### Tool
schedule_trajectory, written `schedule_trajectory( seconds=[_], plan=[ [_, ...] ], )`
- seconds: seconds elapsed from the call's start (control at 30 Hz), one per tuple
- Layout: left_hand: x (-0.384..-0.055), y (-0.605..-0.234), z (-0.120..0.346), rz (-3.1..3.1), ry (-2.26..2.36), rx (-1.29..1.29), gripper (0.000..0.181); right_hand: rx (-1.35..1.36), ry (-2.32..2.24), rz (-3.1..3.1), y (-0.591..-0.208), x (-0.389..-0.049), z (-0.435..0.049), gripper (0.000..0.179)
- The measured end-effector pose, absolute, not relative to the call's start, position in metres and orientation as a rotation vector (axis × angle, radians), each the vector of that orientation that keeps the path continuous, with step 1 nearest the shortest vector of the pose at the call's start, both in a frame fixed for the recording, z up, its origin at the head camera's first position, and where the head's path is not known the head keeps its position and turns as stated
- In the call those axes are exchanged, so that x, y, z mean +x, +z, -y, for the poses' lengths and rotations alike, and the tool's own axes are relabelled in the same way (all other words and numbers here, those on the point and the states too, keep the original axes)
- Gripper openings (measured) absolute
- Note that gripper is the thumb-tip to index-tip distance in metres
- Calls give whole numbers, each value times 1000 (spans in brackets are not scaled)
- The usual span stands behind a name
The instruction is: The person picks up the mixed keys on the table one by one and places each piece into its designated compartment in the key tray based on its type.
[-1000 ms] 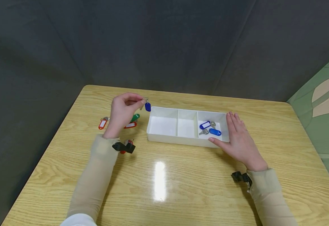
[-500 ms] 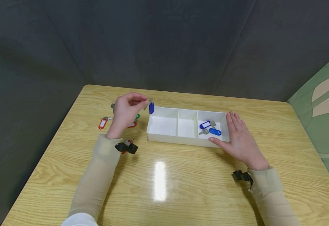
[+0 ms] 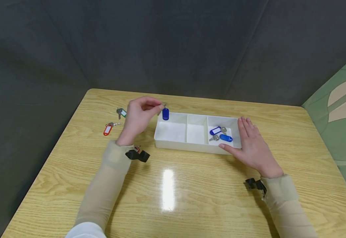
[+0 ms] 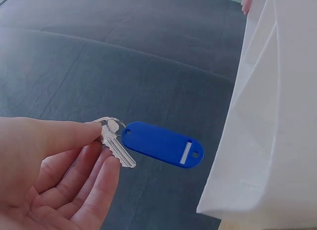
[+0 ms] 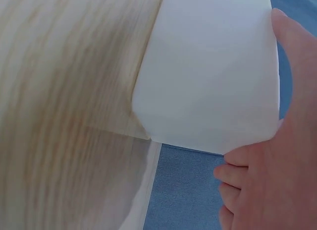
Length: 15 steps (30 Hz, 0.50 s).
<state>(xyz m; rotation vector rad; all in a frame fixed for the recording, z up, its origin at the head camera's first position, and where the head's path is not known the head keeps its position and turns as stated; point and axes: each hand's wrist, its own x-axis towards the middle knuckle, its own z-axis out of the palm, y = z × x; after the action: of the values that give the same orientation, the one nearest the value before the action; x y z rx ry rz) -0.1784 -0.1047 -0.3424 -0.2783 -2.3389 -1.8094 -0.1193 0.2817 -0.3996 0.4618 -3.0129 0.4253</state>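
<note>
My left hand (image 3: 141, 115) pinches a silver key (image 4: 119, 149) between thumb and fingers. From its ring dangles a blue key tag (image 4: 163, 144), which overlaps the back left corner of a white box (image 3: 185, 146) in the head view. Three compartments divide this box. In the rightmost lie a blue-rimmed tag (image 3: 216, 131) with a white label, another blue tag (image 3: 225, 138) and two keys. My right hand (image 3: 254, 147) rests against the box's right end, fingers straight along it and thumb on the front rim.
Left of my left hand lie a key with a red tag (image 3: 108, 129) and one with a green tag (image 3: 123, 113). Another red tag (image 3: 137, 149) is partly hidden by my left wrist's camera. Behind the wooden table (image 3: 190, 191) stands a dark grey cloth wall (image 3: 173, 49).
The left hand has moved right with the key and blue tag, from beside the box to its back left corner. More of the green-tagged key now shows. The right hand stays at the box.
</note>
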Motion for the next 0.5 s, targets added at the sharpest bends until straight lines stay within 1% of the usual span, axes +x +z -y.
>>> schedule_trajectory(
  seconds=[0.5],
  plan=[
    [-177, -343, 97, 2345, -1845, -274, 14, 443, 410, 2993, -400, -122, -282, 116]
  ],
)
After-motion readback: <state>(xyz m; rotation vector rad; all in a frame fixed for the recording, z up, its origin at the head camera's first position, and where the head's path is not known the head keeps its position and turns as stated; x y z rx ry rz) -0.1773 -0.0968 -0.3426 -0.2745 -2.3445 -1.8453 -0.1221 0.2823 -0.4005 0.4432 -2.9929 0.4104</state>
